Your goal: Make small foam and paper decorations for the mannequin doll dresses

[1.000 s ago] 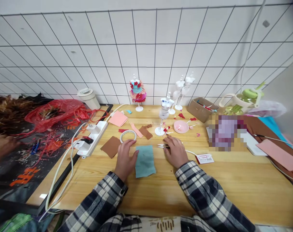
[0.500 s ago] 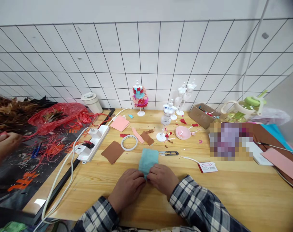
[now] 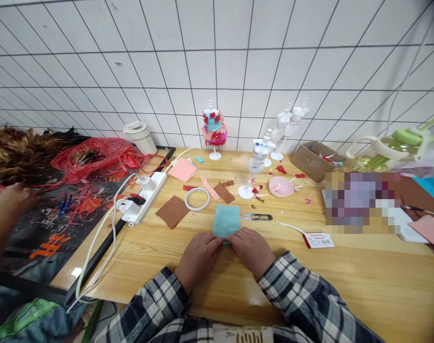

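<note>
A light blue piece of crepe paper or cloth (image 3: 226,221) lies on the wooden table in front of me. My left hand (image 3: 201,256) pinches its near left corner, fingers closed. Opposite it, my right hand (image 3: 252,248) pinches the near right corner. Both thumbs and fingertips almost meet along the near edge, which they partly hide. Just right of the blue piece lie black thread snips (image 3: 257,216). A roll of white tape (image 3: 197,198) and a brown square (image 3: 172,212) rest to its left.
Small white mannequins (image 3: 262,155) stand toward the wall, one wearing a colourful dress (image 3: 214,128). Nearby are a pink dish (image 3: 281,186), a cardboard box (image 3: 312,162) and a tag (image 3: 319,240). A power strip (image 3: 147,195) lines the left edge. Another person's hand (image 3: 13,202) is at far left.
The view has shifted, so the table things appear a little higher and further right. The blue piece sits straighter now, and my hands still pinch its near edge.
</note>
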`<state>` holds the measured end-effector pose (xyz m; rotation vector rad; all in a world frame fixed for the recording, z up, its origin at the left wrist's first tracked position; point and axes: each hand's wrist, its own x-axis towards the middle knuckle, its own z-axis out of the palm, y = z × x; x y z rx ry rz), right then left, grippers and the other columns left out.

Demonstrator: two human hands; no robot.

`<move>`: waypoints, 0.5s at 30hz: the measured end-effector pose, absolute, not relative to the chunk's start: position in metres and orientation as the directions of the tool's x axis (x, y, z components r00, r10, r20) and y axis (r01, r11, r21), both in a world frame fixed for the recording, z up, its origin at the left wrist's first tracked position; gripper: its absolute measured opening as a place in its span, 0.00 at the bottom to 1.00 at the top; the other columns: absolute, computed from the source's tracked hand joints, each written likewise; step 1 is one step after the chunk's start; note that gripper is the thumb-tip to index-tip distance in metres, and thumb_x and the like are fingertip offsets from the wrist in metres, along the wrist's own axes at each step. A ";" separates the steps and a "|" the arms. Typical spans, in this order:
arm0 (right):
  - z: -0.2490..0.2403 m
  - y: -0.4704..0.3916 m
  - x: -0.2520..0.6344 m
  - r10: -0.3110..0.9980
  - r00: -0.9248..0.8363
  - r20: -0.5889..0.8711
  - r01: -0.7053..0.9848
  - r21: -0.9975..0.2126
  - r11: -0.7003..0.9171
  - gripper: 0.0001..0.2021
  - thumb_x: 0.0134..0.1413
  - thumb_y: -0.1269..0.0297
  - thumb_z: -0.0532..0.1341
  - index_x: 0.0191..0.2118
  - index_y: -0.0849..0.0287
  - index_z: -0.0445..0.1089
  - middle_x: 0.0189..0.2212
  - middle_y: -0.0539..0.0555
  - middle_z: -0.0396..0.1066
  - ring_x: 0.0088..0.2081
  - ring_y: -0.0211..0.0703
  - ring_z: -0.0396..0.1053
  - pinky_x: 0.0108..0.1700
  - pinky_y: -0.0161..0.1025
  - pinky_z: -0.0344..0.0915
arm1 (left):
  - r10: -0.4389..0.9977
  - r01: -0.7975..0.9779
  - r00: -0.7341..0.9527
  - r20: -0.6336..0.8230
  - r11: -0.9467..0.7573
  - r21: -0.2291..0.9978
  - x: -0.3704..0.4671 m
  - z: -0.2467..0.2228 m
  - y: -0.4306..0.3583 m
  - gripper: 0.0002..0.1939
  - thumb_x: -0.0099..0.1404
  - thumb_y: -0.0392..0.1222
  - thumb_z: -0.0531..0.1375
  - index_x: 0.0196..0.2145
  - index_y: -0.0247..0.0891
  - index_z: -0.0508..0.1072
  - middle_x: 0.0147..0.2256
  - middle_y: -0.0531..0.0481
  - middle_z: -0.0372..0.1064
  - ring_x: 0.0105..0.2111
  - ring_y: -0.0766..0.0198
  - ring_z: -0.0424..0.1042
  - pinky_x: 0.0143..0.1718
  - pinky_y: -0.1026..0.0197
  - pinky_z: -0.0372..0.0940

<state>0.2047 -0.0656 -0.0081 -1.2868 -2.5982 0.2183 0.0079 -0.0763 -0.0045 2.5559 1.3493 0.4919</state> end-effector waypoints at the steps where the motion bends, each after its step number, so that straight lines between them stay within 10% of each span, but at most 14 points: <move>1: -0.007 -0.066 0.205 0.799 -0.585 0.135 0.764 -0.236 0.600 0.06 0.60 0.69 0.57 0.36 0.55 0.71 0.31 0.52 0.70 0.36 0.43 0.65 0.39 0.39 0.58 | 0.828 0.763 0.524 0.198 -0.560 0.323 0.008 -0.005 -0.076 0.11 0.67 0.38 0.54 0.42 0.40 0.75 0.36 0.46 0.75 0.35 0.59 0.71 0.39 0.56 0.63; 15: -0.007 -0.063 0.204 0.825 -0.555 0.105 0.780 -0.278 0.560 0.07 0.61 0.67 0.56 0.35 0.54 0.71 0.32 0.51 0.70 0.37 0.43 0.65 0.40 0.39 0.60 | 0.792 0.769 0.536 0.292 -0.601 0.219 0.007 -0.002 -0.074 0.09 0.66 0.35 0.55 0.37 0.41 0.75 0.31 0.50 0.73 0.33 0.61 0.67 0.47 0.52 0.57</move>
